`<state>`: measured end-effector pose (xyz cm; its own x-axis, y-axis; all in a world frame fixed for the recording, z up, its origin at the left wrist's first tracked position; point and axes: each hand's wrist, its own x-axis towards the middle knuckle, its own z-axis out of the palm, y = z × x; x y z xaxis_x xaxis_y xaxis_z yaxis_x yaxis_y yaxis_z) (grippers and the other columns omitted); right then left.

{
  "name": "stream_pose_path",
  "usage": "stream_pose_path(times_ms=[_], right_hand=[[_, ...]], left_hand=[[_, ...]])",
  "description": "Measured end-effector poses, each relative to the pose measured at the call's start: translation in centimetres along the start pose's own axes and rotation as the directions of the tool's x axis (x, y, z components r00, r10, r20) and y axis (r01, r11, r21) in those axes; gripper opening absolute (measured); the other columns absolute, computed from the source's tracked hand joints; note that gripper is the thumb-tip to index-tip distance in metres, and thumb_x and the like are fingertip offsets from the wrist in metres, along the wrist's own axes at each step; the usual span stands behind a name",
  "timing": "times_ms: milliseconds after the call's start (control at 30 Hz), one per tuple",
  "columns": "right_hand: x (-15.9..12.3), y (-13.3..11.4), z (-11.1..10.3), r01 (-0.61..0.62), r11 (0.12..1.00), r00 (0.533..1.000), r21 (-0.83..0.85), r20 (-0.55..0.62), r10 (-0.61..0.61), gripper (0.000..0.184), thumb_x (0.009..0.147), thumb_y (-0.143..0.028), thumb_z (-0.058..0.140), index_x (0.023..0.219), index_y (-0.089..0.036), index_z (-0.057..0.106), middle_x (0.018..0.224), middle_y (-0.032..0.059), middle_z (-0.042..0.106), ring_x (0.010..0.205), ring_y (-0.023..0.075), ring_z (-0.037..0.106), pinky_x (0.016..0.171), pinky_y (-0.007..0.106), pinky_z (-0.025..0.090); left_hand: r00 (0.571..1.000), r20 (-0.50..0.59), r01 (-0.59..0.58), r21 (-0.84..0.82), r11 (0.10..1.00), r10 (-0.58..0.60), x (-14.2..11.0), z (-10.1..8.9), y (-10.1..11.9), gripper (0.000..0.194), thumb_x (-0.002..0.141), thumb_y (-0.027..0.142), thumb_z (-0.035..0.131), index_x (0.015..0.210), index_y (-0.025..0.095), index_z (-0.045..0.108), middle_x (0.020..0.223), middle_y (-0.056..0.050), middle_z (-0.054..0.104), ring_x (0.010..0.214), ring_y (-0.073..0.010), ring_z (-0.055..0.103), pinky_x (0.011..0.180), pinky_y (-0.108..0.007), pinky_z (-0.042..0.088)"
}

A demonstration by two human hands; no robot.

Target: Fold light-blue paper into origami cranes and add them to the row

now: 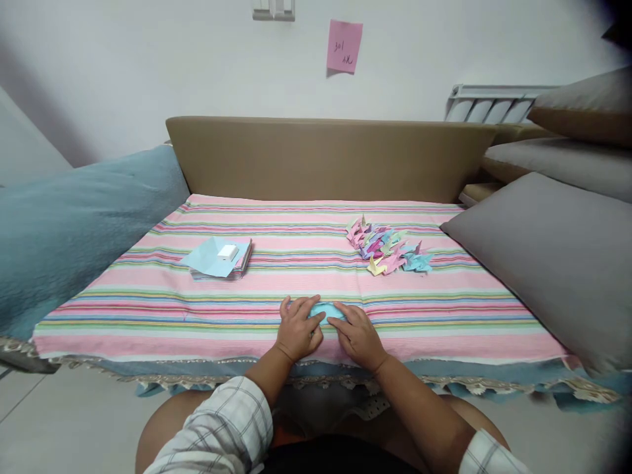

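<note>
In the head view, you have both hands low in the middle of the scene, over a striped cloth [276,289] near its front edge. Between them lies a small piece of light-blue paper [324,311], flat on the cloth and partly covered by your fingers. Your left hand [300,329] is palm down with its fingers spread, the tips touching the paper's left part. Your right hand [360,334] comes in from the other side, fingers bent, its tips on the right part. You have neither hand clenched; whether you pinch the paper or only press it down, I cannot tell.

Beyond your left hand, well apart from it, sits a stack of paper sheets [202,261] with a light-blue sheet on top, and a small white block [228,252] rests on that sheet. Beyond your right hand, also apart from it, you have a cluster of folded paper figures [375,246] in pink, purple, yellow, green and blue.

To your right, a grey cushion [553,263] leans over the cloth's side. Ahead of you stands a brown backrest [316,158], and above it a pink note [344,46] with handwriting is on the wall [148,59].
</note>
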<state>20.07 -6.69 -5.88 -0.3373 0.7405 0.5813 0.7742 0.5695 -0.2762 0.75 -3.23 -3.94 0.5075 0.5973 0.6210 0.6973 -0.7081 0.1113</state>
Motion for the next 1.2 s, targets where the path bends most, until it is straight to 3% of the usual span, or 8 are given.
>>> stream_pose_path(times_ms=[200, 333, 567, 733, 833, 967, 1200], right_hand=[[-0.2, -0.1, 0.2, -0.014, 1.0, 1.0, -0.024, -0.002, 0.014, 0.041, 0.077, -0.012, 0.048, 0.112, -0.027, 0.063, 0.134, 0.0069, 0.047, 0.115, 0.025, 0.046, 0.095, 0.046, 0.039], [-0.3, -0.1, 0.3, -0.021, 0.999, 1.0, -0.032, -0.008, 0.021, 0.042, 0.077, -0.011, 0.048, 0.113, -0.028, 0.062, 0.135, 0.0063, 0.045, 0.116, 0.0255, 0.044, 0.095, 0.046, 0.039], [-0.4, -0.1, 0.4, -0.028, 0.999, 0.998, 0.017, -0.051, 0.028, 0.04, 0.081, -0.015, 0.046, 0.118, -0.024, 0.056, 0.134, 0.0097, 0.045, 0.119, 0.026, 0.042, 0.098, 0.047, 0.037], [-0.3, 0.2, 0.5, -0.151, 0.973, 0.978, 0.172, -0.12, 0.173, 0.052, 0.083, -0.028, 0.049, 0.133, -0.018, 0.037, 0.12, 0.0124, 0.054, 0.111, 0.025, 0.05, 0.094, 0.045, 0.042], [-0.1, 0.2, 0.5, -0.193, 0.962, 0.963, 0.191, -0.151, 0.223, 0.047, 0.083, -0.029, 0.05, 0.128, -0.019, 0.043, 0.116, 0.0116, 0.056, 0.109, 0.0245, 0.051, 0.093, 0.044, 0.042], [0.1, -0.3, 0.1, -0.107, 0.991, 0.993, 0.085, -0.048, 0.111, 0.034, 0.083, -0.027, 0.051, 0.116, -0.02, 0.056, 0.125, 0.0102, 0.052, 0.112, 0.0251, 0.046, 0.095, 0.043, 0.038], [0.3, -1.3, -0.3, 0.005, 0.999, 0.99, -0.033, 0.138, -0.001, 0.036, 0.085, -0.025, 0.049, 0.121, -0.026, 0.055, 0.126, 0.0032, 0.056, 0.105, 0.0236, 0.046, 0.09, 0.041, 0.033]], left_hand=[[0.999, -0.045, 0.024, 0.003, 1.0, -0.024, -0.5, -0.5, -0.1, 0.032, 0.069, 0.023, 0.061, 0.098, 0.035, 0.067, 0.133, -0.003, 0.05, 0.115, -0.029, 0.045, 0.102, -0.057, 0.018], [0.998, -0.053, -0.041, 0.008, 0.999, 0.041, -1.3, -1.0, -0.3, 0.028, 0.07, 0.025, 0.061, 0.093, 0.037, 0.068, 0.133, -0.003, 0.049, 0.114, -0.0289, 0.045, 0.101, -0.058, 0.019], [0.999, -0.047, -0.011, 0.004, 1.0, 0.012, -1.2, -1.2, -0.2, 0.021, 0.07, 0.021, 0.06, 0.084, 0.031, 0.07, 0.129, -0.005, 0.053, 0.114, -0.0281, 0.045, 0.101, -0.058, 0.021], [1.0, -0.03, 0.005, -0.018, 1.0, -0.005, -1.1, -1.0, -0.3, 0.019, 0.071, 0.02, 0.059, 0.083, 0.031, 0.07, 0.127, -0.004, 0.054, 0.113, -0.0271, 0.045, 0.101, -0.057, 0.022], [0.999, -0.033, 0.023, -0.043, 0.999, -0.024, -1.0, -1.0, -0.4, 0.018, 0.071, 0.019, 0.058, 0.08, 0.029, 0.07, 0.125, -0.004, 0.055, 0.111, -0.0258, 0.047, 0.102, -0.056, 0.022], [0.998, -0.041, 0.054, -0.066, 0.996, -0.056, -0.9, -0.9, -0.4, 0.017, 0.071, 0.017, 0.057, 0.078, 0.026, 0.068, 0.121, -0.005, 0.058, 0.107, -0.0239, 0.05, 0.102, -0.053, 0.024], [0.996, 0.004, 0.093, -0.1, 0.991, -0.093, -0.9, -0.7, -0.5, 0.016, 0.075, 0.019, 0.054, 0.084, 0.025, 0.066, 0.112, -0.004, 0.064, 0.101, -0.0208, 0.055, 0.104, -0.05, 0.023]])
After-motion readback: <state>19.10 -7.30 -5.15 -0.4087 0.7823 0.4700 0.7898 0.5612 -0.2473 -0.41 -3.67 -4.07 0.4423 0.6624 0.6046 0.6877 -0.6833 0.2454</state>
